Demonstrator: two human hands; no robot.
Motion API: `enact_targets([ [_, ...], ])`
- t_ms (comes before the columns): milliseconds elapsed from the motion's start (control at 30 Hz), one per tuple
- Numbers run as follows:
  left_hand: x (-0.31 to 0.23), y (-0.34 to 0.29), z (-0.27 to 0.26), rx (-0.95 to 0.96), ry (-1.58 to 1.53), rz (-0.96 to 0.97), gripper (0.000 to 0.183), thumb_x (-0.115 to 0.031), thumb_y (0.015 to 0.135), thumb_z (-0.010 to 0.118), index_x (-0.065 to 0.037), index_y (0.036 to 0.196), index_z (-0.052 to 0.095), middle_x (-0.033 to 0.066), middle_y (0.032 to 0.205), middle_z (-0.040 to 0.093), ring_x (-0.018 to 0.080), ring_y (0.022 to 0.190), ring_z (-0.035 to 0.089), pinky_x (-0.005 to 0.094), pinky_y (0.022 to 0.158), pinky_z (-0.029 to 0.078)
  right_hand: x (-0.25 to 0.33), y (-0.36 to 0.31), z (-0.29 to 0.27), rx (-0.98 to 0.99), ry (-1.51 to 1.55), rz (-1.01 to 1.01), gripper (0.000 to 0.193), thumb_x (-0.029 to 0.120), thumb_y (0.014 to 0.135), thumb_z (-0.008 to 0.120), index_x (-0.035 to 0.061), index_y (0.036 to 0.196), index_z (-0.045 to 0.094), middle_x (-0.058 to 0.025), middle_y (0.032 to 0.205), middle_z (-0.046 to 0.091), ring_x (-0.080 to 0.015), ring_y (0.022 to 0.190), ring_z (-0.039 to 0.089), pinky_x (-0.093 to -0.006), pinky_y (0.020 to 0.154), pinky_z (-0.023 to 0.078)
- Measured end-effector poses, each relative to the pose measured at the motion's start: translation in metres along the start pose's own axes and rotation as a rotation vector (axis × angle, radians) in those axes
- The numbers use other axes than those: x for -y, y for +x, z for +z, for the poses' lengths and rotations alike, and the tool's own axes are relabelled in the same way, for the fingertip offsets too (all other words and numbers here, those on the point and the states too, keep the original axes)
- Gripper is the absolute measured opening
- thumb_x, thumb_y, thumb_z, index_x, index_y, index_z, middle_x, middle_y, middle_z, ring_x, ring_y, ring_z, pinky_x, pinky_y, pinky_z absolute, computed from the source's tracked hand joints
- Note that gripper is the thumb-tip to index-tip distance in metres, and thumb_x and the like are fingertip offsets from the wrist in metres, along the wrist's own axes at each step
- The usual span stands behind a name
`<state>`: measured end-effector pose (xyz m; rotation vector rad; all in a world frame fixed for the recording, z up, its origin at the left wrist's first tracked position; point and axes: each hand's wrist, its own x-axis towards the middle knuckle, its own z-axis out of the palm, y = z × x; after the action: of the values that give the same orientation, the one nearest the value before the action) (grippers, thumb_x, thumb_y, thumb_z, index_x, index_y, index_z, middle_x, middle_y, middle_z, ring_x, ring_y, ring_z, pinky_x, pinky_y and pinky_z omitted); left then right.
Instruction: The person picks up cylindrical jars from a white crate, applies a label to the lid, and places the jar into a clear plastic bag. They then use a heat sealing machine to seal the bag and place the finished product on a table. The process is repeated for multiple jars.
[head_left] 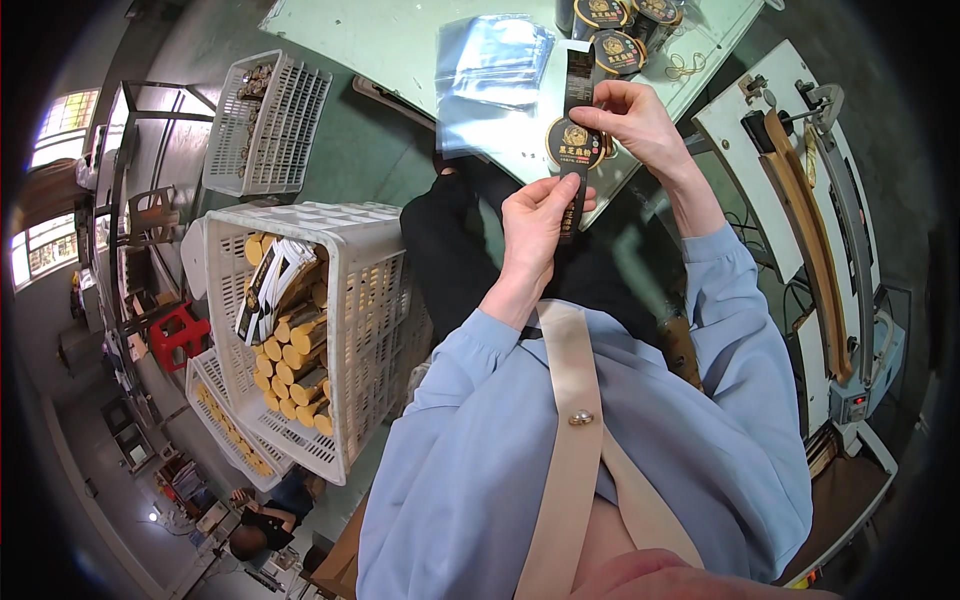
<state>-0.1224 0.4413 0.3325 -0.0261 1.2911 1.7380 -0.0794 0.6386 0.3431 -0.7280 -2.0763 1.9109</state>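
Observation:
Above the near edge of the pale green table [370, 40], I hold a black paper label strip [576, 145] with a round, gold-rimmed middle. My left hand [533, 222] pinches its lower tail between thumb and fingers. Higher up, my right hand [638, 125] grips the strip's right side, thumb on top of it. A stack of clear plastic bags [495, 60] lies on the table left of the strip. Beyond my right hand sit several packs with similar round black labels [618, 50], and some thin rubber bands [685, 66] lie beside them.
On my left stands a white plastic crate [340, 300] with yellow-ended cylinders [290, 355] and a bundle of label strips [275, 290]. Another white crate [300, 125] sits farther off. A long sealing machine [820, 220] is at my right. Another person [265, 525] works at lower left.

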Motion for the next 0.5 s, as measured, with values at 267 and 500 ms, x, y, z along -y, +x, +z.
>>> enact_targets([
  [267, -0.0009, -0.0007, 0.0012, -0.003, 0.012, -0.007, 0.026, -0.02, 0.094, 0.071, 0.004, 0.103, 0.067, 0.015, 0.093, 0.074, 0.0182, 0.082, 0.072, 0.0277, 0.075, 0.057, -0.0017, -0.0004, -0.0007, 0.007, 0.016, 0.007, 0.025, 0.024, 0.083, 0.081, 0.0024, 0.086, 0.068, 0.0032, 0.072, 0.061, -0.0024, 0.065, 0.054, -0.0203, 0.056, 0.04],
  [500, 0.0008, 0.0008, 0.0005, -0.001, 0.01, -0.006, 0.025, -0.019, 0.095, 0.071, 0.004, 0.103, 0.067, 0.015, 0.093, 0.074, 0.0182, 0.082, 0.072, 0.0278, 0.075, 0.057, -0.0062, 0.0006, -0.0013, -0.003, 0.01, -0.002, 0.024, 0.022, 0.083, 0.081, 0.0023, 0.086, 0.068, 0.0031, 0.072, 0.061, -0.0023, 0.065, 0.054, -0.0201, 0.057, 0.04],
])
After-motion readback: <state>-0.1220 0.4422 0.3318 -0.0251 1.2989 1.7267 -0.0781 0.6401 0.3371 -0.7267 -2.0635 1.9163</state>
